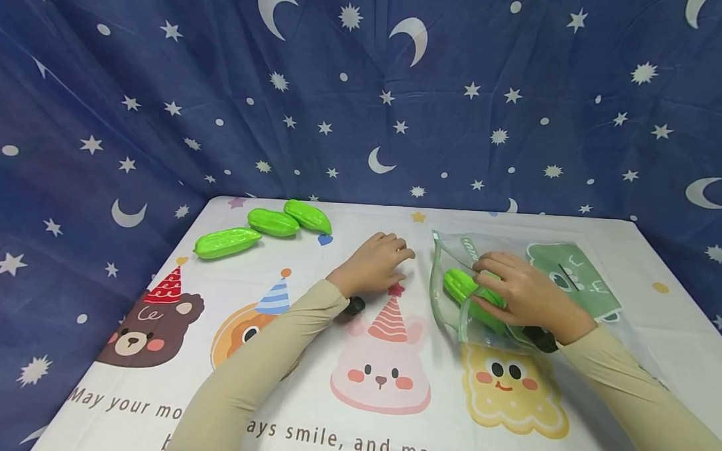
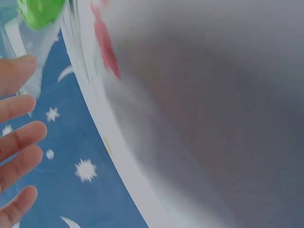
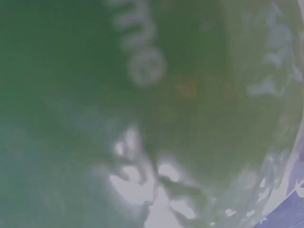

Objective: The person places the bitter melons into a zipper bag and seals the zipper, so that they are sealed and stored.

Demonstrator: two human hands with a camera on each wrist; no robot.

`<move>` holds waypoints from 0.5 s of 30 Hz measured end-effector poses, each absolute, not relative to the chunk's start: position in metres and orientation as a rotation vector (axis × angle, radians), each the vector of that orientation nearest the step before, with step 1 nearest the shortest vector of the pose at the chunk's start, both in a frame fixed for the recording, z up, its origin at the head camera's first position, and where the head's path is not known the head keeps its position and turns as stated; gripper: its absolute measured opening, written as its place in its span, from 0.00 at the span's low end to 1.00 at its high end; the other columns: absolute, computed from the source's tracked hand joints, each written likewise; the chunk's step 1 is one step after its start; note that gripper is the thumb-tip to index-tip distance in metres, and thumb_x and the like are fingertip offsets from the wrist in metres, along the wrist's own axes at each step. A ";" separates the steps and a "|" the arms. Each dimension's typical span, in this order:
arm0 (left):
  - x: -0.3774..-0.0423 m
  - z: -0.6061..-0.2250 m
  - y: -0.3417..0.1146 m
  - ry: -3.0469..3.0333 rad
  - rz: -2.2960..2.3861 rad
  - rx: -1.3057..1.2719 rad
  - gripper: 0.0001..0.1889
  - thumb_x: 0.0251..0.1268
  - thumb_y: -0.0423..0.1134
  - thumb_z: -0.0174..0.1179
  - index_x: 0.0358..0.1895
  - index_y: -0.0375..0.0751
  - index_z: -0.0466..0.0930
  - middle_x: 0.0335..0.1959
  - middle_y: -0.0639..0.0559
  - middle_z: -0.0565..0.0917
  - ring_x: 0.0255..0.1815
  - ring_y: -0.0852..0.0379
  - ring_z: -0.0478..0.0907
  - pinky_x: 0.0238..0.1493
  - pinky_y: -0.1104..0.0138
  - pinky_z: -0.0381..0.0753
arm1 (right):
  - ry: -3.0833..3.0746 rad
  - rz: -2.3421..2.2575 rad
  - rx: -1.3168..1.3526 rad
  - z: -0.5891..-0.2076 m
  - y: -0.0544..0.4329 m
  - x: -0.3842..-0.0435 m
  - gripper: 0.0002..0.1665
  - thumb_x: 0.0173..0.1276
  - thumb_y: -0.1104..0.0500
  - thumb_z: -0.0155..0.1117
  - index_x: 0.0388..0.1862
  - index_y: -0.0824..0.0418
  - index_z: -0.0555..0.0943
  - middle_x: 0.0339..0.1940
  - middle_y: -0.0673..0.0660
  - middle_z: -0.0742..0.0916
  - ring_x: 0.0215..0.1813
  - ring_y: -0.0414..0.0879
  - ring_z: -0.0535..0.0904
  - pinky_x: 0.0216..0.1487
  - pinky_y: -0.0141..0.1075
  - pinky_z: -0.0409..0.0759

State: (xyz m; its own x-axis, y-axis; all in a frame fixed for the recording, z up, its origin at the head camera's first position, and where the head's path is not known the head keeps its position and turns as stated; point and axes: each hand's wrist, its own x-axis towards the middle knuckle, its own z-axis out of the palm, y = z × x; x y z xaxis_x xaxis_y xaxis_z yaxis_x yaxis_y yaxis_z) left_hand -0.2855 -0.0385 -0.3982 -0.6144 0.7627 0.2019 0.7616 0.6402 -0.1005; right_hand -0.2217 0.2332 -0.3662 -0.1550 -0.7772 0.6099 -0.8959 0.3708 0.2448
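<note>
A clear zip bag (image 1: 447, 315) with a green printed panel lies on the right half of the table, its mouth towards the left. Inside it, near the mouth, is a bright green ridged gourd-like vegetable (image 1: 459, 284). My right hand (image 1: 516, 291) pinches the upper edge of that mouth. To the left of the bag, my left hand (image 1: 373, 264) hovers with its fingers loosely bent and holds nothing. In the left wrist view its fingers (image 2: 23, 137) are spread apart. Bag plastic (image 3: 142, 109) fills most of the right wrist view, hiding the right fingers there.
Three similar green vegetables (image 1: 226, 243) lie in a slanting row at the table's back left. The white tablecloth (image 1: 307, 396) carries printed cartoon figures and lettering. A dark blue curtain (image 1: 353, 119) with moons and stars hangs behind and beside the table.
</note>
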 end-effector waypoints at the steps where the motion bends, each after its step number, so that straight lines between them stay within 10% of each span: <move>1: -0.287 -0.399 -0.042 -2.641 0.000 -1.228 0.19 0.58 0.48 0.61 0.54 0.51 0.77 0.47 0.53 0.79 0.51 0.54 0.74 0.59 0.62 0.69 | -1.947 0.230 1.453 -0.366 0.233 -0.222 0.21 0.71 0.49 0.47 0.29 0.62 0.78 0.32 0.58 0.82 0.37 0.52 0.78 0.40 0.43 0.77; 15: -0.297 -0.399 -0.081 -2.723 -0.066 -1.094 0.19 0.60 0.47 0.61 0.53 0.48 0.77 0.49 0.50 0.80 0.53 0.52 0.74 0.60 0.58 0.69 | -1.848 0.233 1.578 -0.365 0.226 -0.220 0.16 0.69 0.53 0.51 0.30 0.62 0.80 0.35 0.58 0.83 0.39 0.52 0.79 0.43 0.42 0.79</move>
State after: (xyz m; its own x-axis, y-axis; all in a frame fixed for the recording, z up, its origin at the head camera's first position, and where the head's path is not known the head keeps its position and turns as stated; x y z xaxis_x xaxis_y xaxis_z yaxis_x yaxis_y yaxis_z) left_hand -0.2969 -0.0813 -0.3995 -0.7041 0.6795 0.2063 0.6887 0.7242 -0.0352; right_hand -0.2196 0.2257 -0.3650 -0.0274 -0.8021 0.5966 -0.9249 0.2467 0.2892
